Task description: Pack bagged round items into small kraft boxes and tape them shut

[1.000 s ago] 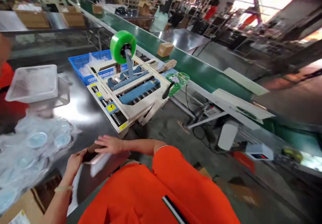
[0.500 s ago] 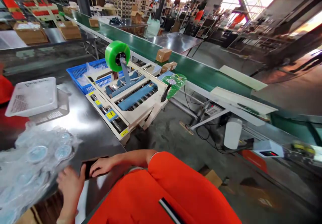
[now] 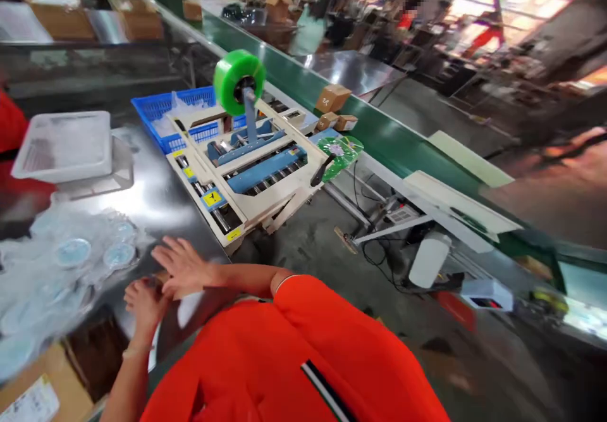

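My left hand (image 3: pixel 145 302) is curled around a small flat dark item (image 3: pixel 154 281) at the table's near edge, and most of that item is hidden. My right hand (image 3: pixel 183 267) lies just above it, fingers spread, over the black steel table (image 3: pixel 142 181). To the left of both hands, a heap of clear plastic bags (image 3: pixel 42 283) holds round pale-blue discs (image 3: pixel 73 252). A white plastic crate (image 3: pixel 61 147) stands beyond the heap.
A carton sealer with a green tape roll (image 3: pixel 239 83) stands past the table's edge, beside a blue plastic basket (image 3: pixel 161 109). Cardboard boxes (image 3: pixel 333 98) ride a green conveyor belt (image 3: pixel 379 131). A red sleeve (image 3: pixel 9 124) shows at far left. A cardboard carton (image 3: pixel 47 378) sits below.
My hands have come closer together over the dark item, and my right hand has shifted up and left. The view has swung slightly.
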`<control>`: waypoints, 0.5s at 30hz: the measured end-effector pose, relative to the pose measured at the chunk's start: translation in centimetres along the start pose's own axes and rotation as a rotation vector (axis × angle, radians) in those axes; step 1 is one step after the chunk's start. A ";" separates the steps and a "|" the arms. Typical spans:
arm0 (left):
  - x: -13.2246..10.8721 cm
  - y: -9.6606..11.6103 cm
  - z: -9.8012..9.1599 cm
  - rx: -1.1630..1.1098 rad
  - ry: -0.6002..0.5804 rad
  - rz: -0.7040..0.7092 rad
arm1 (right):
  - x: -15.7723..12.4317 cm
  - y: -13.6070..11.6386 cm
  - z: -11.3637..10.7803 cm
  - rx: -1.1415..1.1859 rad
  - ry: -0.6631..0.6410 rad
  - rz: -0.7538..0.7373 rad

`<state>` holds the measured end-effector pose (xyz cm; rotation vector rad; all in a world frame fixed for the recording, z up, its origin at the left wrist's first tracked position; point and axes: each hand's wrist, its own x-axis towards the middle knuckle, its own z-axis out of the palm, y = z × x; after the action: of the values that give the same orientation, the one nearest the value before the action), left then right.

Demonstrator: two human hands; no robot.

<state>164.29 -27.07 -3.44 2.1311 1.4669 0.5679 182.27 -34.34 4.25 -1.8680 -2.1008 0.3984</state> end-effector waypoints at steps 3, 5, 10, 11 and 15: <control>-1.1 1.1 0.0 -0.192 -0.004 -0.151 | -1.5 -1.1 2.1 -0.139 -0.197 0.120; -1.7 1.7 -0.1 -0.366 -0.026 -0.216 | -2.9 -1.0 3.3 -0.149 -0.247 0.127; -4.3 1.6 -0.7 -0.680 0.109 -0.519 | -1.9 1.2 3.4 0.231 -0.118 0.233; -5.0 1.5 -1.0 -0.743 0.092 -0.570 | -1.1 1.5 3.3 0.356 -0.104 0.246; -6.9 1.5 -2.9 -0.498 0.052 -0.532 | 2.7 2.0 3.5 0.640 -0.214 0.119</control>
<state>161.33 -33.56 -0.63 1.2913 1.6261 0.6927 182.39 -31.49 0.32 -1.6072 -1.6872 1.1831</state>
